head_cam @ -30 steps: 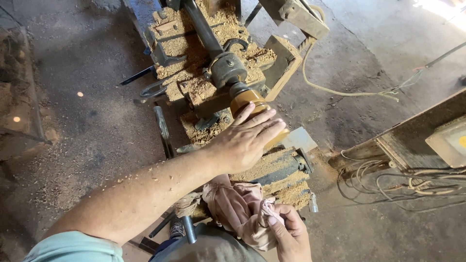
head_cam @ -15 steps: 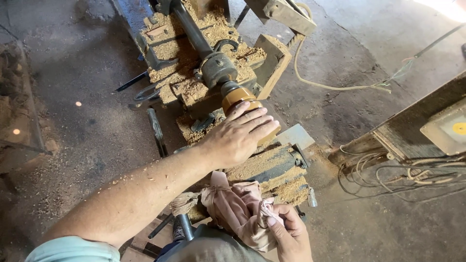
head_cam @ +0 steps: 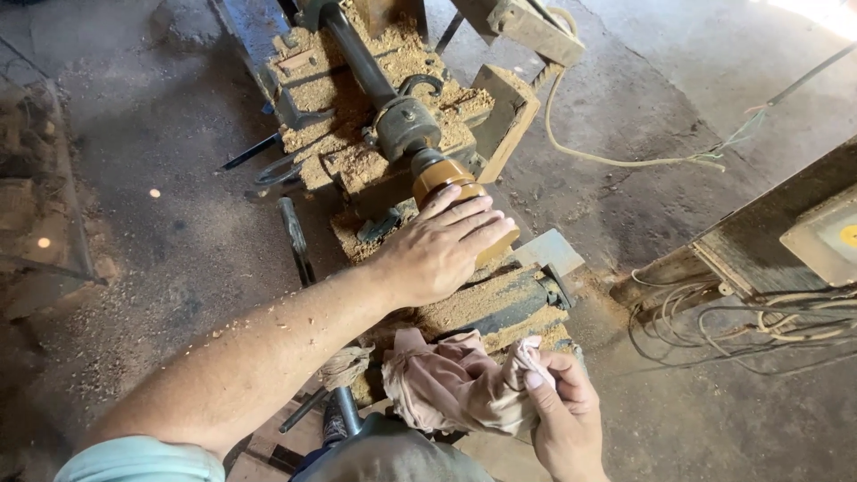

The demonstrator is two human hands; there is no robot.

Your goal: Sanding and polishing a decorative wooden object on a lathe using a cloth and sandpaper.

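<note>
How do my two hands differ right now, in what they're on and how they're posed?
The left hand lies flat, fingers spread, over the orange-brown wooden piece on the lathe; the right hand is curled, gripping a pinkish cloth. The left reaches out, arm extended; the right stays close to the body. Both are bare.

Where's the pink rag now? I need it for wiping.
Low in the head view, the pink rag is bunched in the right hand, just below the left hand.

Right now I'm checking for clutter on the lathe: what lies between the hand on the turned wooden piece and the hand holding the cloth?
In the head view, between left hand and right hand: the sawdust-covered lathe bed, and the pink cloth.
</note>
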